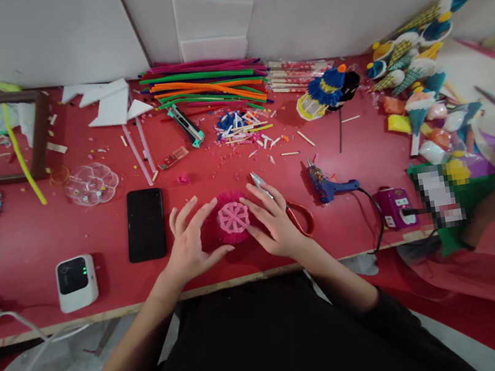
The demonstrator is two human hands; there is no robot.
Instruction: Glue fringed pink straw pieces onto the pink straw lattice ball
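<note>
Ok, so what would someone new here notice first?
Probably the bright pink fringed wheel, between the left hand and right hand near the front of the red table. The colourful fuzzy stems along the back would likely catch the eye next, then the patterned cones clustered at the back right.

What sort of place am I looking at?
Probably a craft workbench: what look like colourful pipe cleaners and a blue glue gun lie on the red table, with a pink fringed piece between the left hand and right hand.
</note>
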